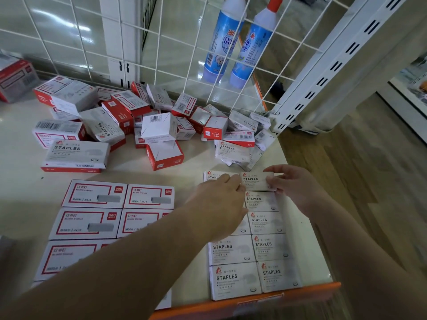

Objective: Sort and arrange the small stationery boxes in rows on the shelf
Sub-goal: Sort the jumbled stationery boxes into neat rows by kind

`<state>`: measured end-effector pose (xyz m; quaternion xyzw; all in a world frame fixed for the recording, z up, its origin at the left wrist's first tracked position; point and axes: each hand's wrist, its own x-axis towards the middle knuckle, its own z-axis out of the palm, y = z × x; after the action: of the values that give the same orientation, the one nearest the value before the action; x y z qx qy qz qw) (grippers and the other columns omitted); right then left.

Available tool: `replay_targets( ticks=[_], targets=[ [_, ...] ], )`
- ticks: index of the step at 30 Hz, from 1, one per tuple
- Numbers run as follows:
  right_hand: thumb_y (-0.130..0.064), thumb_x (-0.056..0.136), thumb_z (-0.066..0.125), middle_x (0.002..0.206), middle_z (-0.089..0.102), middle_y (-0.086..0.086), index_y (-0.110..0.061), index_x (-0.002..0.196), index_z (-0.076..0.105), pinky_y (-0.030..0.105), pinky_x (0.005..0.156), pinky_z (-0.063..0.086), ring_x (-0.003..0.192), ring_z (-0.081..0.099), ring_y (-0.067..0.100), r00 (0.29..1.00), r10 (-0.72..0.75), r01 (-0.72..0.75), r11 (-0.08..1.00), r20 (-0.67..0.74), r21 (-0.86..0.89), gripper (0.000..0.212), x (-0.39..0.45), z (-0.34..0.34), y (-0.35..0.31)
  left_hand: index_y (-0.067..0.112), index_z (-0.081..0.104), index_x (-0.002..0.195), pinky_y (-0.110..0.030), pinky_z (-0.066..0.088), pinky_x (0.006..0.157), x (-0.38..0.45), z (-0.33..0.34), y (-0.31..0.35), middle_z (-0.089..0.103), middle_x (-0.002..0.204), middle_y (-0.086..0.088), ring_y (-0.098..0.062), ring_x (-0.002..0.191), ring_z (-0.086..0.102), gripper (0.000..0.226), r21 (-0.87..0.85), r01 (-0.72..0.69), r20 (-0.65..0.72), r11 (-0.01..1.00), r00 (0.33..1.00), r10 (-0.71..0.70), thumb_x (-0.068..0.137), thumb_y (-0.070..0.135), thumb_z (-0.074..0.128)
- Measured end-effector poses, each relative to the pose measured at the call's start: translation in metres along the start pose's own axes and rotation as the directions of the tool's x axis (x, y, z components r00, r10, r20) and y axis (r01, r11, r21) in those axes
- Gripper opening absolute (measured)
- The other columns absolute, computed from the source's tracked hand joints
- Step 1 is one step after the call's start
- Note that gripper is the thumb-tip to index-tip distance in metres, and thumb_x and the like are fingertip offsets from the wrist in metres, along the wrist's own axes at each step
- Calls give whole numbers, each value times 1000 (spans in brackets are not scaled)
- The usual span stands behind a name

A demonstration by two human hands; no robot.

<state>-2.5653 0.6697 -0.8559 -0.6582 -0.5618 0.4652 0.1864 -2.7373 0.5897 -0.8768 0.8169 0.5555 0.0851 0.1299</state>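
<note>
Two rows of grey STAPLES boxes (265, 247) lie flat at the right of the cream shelf (23, 192). At their far end, my right hand (293, 185) pinches the right edge of a grey STAPLES box (255, 181). My left hand (219, 202) presses its left edge and partly covers the neighbouring grey box (211, 176). Red-framed white staple boxes (94, 194) lie in two rows at the left front; my left forearm hides part of them. A loose heap of mixed boxes (150, 121) fills the back of the shelf.
A white wire grid (175, 42) backs the shelf, with two blue cleaner bottles (233, 40) behind it. A white slotted upright (328, 72) stands at the right. The shelf's orange front edge (265, 299) runs below the rows. Wooden floor lies to the right.
</note>
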Motion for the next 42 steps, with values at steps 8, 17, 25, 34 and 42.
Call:
replay_targets(
  ticks=[8,17,25,34,42],
  targets=[
    [-3,90,55,84,64,7,-17,91,65,30,76,51,77,62,20,999,-49,47,992,-6,-116,17,0,8,2,14,27,143,-32,37,93,0,3,0,32,134,1,-16,120,33,51,19,-10,-26,1000,1000,11,99,41,27],
    [-3,91,55,86,62,8,-21,87,66,18,62,49,70,59,15,993,-111,100,972,-38,-211,21,1,12,3,15,28,142,-31,36,94,1,0,1,32,136,0,-17,121,33,48,36,-23,-37,999,999,24,100,38,24],
    [-7,90,56,87,62,8,-25,89,65,32,73,51,77,59,21,982,-163,144,973,-99,-181,20,0,15,11,14,29,142,-30,35,94,0,-1,3,32,137,0,-17,121,34,48,53,-26,-37,998,999,28,100,38,23],
    [-9,86,60,110,56,-2,-22,113,61,23,78,39,93,50,10,935,-275,180,913,-226,-366,29,2,25,6,18,25,143,-30,23,110,-15,-8,-4,29,146,2,-15,133,27,47,-42,73,-18,996,997,-74,99,37,28],
    [-25,89,61,108,49,-8,-24,129,51,27,81,41,99,46,9,928,-340,265,889,-151,-373,41,3,44,-22,20,42,131,-28,31,102,-17,-12,-24,40,131,4,-13,119,37,35,-76,190,-108,979,974,-198,99,31,32]
  ],
)
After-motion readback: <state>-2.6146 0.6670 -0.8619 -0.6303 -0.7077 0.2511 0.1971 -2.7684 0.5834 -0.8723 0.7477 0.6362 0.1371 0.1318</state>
